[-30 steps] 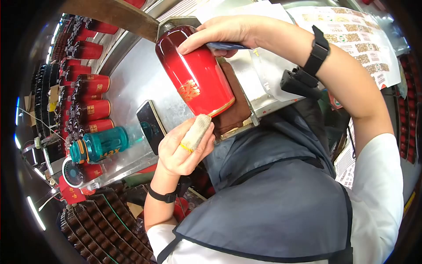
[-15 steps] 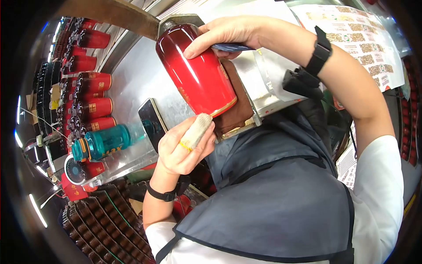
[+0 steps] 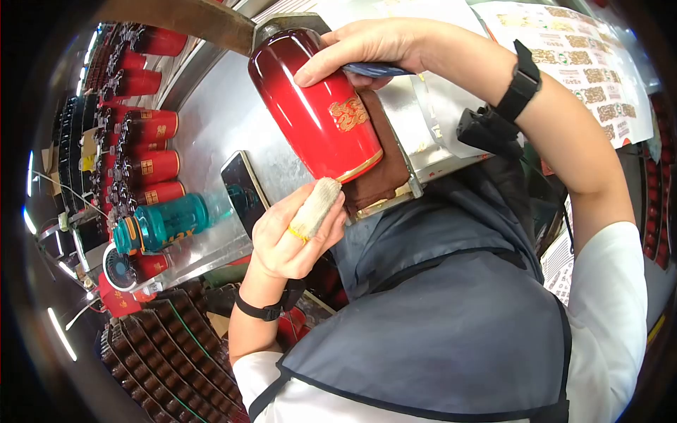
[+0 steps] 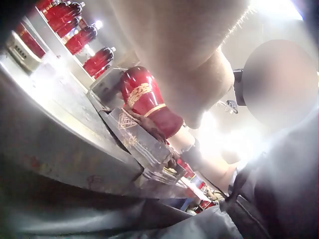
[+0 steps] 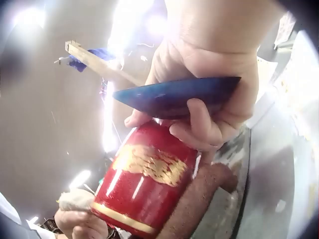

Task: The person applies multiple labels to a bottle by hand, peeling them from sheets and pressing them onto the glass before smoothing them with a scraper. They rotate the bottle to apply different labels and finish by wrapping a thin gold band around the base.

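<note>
A glossy red bottle [image 3: 303, 113], dark at its neck, lies tilted over a brown padded rest [image 3: 390, 168]. It bears a gold pattern and a gold band at its base. My right hand [image 3: 377, 46] grips its upper part, thumb on top. The same hand also holds a flat, blue, pointed-oval piece [image 5: 174, 97] between palm and fingers. At the base, my left hand [image 3: 289, 236] touches the gold band with a straight finger wrapped in whitish cloth [image 3: 316, 210], tied with yellow. Its other fingers are bent beneath, and the bottle hides its thumb.
A phone [image 3: 245, 189] and a teal drinking bottle [image 3: 169, 220] lie on the metal table to the left. Rows of similar red bottles [image 3: 151, 166] stand beyond. Printed gold sticker sheets [image 3: 575, 63] lie at the upper right. A wooden bar [image 3: 190, 28] reaches the bottle's neck.
The bottle has turned about its long axis: one gold pattern went out of sight at the left, another came round from the right. My left hand stays at the base.
</note>
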A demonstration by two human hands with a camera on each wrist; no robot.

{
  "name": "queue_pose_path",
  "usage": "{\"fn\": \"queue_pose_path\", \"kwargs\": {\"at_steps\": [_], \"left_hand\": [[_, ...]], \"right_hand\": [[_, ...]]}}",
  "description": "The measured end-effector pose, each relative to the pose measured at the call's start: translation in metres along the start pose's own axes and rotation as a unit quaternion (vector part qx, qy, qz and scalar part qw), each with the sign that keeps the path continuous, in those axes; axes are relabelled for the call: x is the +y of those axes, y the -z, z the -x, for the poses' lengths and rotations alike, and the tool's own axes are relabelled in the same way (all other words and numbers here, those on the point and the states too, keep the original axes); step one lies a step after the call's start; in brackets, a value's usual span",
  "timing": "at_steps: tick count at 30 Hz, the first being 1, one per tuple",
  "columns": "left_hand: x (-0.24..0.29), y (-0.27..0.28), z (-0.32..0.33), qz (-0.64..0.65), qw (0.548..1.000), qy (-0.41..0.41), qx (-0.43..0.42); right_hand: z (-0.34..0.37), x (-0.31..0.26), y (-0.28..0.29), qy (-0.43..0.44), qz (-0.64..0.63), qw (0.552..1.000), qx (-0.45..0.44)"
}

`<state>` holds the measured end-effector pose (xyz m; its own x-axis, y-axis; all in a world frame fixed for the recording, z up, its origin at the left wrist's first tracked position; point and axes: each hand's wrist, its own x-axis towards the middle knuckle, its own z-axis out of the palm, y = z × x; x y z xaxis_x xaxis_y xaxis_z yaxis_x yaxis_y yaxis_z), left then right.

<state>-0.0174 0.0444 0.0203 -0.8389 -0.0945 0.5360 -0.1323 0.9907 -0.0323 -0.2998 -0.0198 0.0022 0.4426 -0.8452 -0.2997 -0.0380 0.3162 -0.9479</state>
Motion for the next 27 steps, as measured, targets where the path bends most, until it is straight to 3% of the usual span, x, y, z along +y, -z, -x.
{"fn": "queue_pose_path", "kwargs": {"at_steps": [3, 6, 11, 14, 18, 20, 27], "left_hand": [[-0.001, 0.0, -0.002, -0.001, 1.0, -0.002, 0.004], [-0.002, 0.0, -0.006, -0.003, 1.0, -0.026, 0.004], [-0.003, 0.003, -0.005, 0.0, 1.0, -0.015, -0.005], [-0.001, 0.0, -0.004, -0.002, 1.0, -0.009, -0.005], [-0.002, 0.0, -0.008, 0.005, 1.0, -0.009, -0.004], [-0.004, -0.002, -0.012, 0.005, 0.999, -0.038, 0.008], [-0.007, -0.015, -0.029, 0.011, 0.997, -0.072, 0.033]], "right_hand": [[-0.007, -0.003, -0.012, 0.042, 0.032, 0.998, 0.041], [0.014, -0.035, -0.033, -0.005, 0.258, 0.954, 0.152], [0.005, -0.013, -0.011, 0.019, 0.178, 0.979, 0.097], [-0.002, 0.003, -0.008, 0.041, -0.019, 0.999, -0.006], [0.003, -0.007, -0.014, 0.017, 0.02, 0.999, 0.024], [0.011, -0.022, -0.022, 0.001, 0.112, 0.991, 0.072], [0.012, -0.026, -0.026, 0.002, 0.136, 0.987, 0.087]]}}
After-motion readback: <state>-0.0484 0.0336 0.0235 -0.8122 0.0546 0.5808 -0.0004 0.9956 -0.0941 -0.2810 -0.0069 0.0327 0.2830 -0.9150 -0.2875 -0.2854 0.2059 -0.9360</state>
